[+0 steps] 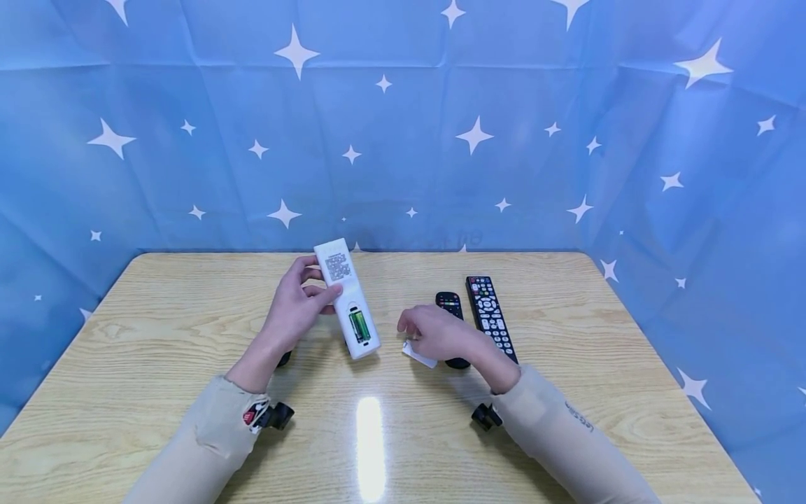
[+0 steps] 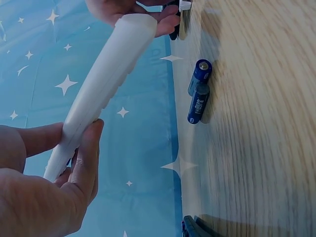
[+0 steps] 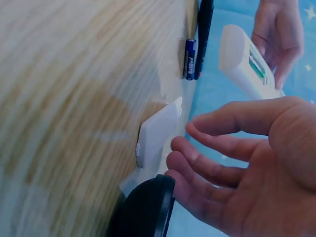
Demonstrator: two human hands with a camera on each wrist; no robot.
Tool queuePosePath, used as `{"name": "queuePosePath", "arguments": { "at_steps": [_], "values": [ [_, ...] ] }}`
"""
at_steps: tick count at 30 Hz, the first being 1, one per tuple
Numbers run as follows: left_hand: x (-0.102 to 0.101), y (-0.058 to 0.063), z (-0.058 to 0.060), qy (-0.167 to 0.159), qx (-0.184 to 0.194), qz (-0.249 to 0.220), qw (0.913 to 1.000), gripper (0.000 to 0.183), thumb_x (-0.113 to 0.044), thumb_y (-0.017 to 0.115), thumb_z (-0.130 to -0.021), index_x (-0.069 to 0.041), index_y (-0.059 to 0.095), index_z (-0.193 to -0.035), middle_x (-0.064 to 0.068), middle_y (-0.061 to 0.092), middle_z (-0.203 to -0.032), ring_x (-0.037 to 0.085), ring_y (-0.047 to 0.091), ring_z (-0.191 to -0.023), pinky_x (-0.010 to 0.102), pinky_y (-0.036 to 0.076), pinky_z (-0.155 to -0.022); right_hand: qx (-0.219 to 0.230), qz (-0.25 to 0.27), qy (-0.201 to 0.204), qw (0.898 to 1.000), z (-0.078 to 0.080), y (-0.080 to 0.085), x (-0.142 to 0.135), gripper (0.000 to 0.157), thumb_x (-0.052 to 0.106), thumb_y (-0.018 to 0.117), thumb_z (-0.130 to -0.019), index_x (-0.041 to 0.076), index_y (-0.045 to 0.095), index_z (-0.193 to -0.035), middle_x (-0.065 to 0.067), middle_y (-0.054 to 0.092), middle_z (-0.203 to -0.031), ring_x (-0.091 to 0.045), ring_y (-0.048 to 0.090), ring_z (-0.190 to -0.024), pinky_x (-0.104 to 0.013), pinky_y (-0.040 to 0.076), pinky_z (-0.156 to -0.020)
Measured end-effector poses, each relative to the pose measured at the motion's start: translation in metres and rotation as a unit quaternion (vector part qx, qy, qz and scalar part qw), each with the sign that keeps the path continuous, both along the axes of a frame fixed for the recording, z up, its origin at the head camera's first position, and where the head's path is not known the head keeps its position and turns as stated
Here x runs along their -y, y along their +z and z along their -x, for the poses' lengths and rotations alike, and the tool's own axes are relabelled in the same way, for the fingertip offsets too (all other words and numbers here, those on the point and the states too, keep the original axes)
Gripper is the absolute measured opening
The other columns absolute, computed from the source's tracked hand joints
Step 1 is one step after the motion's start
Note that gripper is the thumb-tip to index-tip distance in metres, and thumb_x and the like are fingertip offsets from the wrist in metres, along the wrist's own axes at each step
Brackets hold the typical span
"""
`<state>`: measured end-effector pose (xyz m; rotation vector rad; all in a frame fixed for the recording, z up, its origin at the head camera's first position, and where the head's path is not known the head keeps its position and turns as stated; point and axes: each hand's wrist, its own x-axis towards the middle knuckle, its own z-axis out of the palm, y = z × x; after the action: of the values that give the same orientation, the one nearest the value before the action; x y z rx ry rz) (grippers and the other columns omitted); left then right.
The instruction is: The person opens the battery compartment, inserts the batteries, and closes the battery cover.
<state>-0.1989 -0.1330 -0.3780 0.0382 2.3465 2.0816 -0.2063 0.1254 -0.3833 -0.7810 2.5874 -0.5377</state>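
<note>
My left hand (image 1: 292, 301) holds a white remote control (image 1: 350, 297) above the table, its back turned up and the thumb lying across it. The remote's battery bay is uncovered, with green batteries (image 1: 359, 325) lying in it. Low over the table, my right hand (image 1: 441, 332) reaches toward a small white battery cover (image 3: 159, 131) with loosely bent fingers. In the right wrist view, its fingertips hover beside the cover, and nothing is between thumb and fingers. A black remote control (image 1: 449, 301) lies partly hidden under this hand.
A longer black remote control (image 1: 481, 301) lies at the right. Two blue batteries (image 2: 199, 103) lie on the wooden table (image 1: 189, 315), hidden from the head view. A dark object (image 1: 285, 358) peeks out beside the left wrist. Behind the table hangs a blue star-patterned cloth (image 1: 403, 175).
</note>
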Motion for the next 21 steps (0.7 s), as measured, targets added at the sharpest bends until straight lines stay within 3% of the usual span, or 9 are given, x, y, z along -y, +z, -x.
{"name": "queuePosePath", "arguments": {
  "at_steps": [8, 21],
  "values": [
    [-0.0009, -0.0011, -0.0009, -0.001, -0.001, 0.004, 1.0000, 0.058, 0.002, 0.067, -0.098, -0.001, 0.039, -0.149, 0.019, 0.054, -0.122, 0.026, 0.068, -0.093, 0.042, 0.063, -0.076, 0.032, -0.009, -0.007, 0.999, 0.0025, -0.0010, -0.0022, 0.024, -0.001, 0.070, -0.091, 0.007, 0.071, -0.113, -0.003, 0.066, -0.101, -0.016, 0.059, -0.089, -0.032, 0.054, -0.076],
    [-0.0004, -0.0012, 0.0000, 0.000, 0.000, 0.002, 1.0000, 0.058, 0.001, 0.067, -0.098, -0.002, 0.039, -0.148, 0.018, 0.054, -0.122, 0.026, 0.068, -0.094, 0.048, 0.062, -0.080, 0.028, 0.003, -0.011, 1.000, 0.0031, -0.0061, -0.0041, 0.015, 0.000, 0.073, -0.090, 0.011, 0.075, -0.101, 0.003, 0.064, -0.089, -0.013, 0.057, -0.080, -0.029, 0.051, -0.069]
  ]
}}
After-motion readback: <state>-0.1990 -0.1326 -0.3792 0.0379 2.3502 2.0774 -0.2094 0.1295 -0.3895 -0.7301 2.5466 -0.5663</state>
